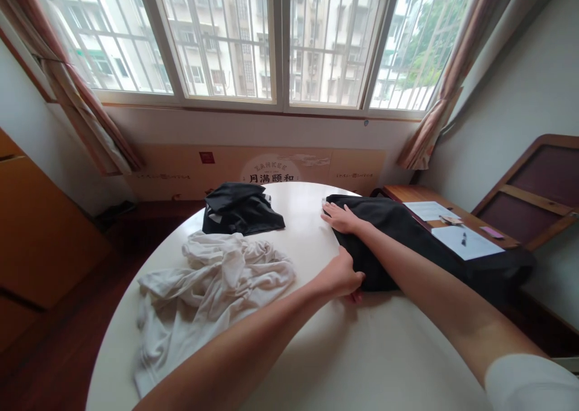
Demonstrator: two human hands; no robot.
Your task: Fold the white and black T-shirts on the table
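Note:
A pair of black trousers (384,230), as it looks, lies lengthwise across the right side of the round white table (316,350), its far part hanging over the table's edge. My left hand (346,275) is closed on the near corner of the trousers, thumb on top and some fingers tucked below. Flat on the far corner rests my right hand (340,218), fingers stretched out; a small white patch shows beside its fingertips. To the left, a crumpled white cloth garment (221,278) is heaped. Behind it sits a bunched black garment (239,209) with small white parts.
Beyond the table on the right, a wooden desk (393,192) carries paper sheets (468,243), a pen (464,238) and a pink slip (491,232). A wooden chair back (534,187) stands beside it. A printed cardboard panel (181,169) is under the window.

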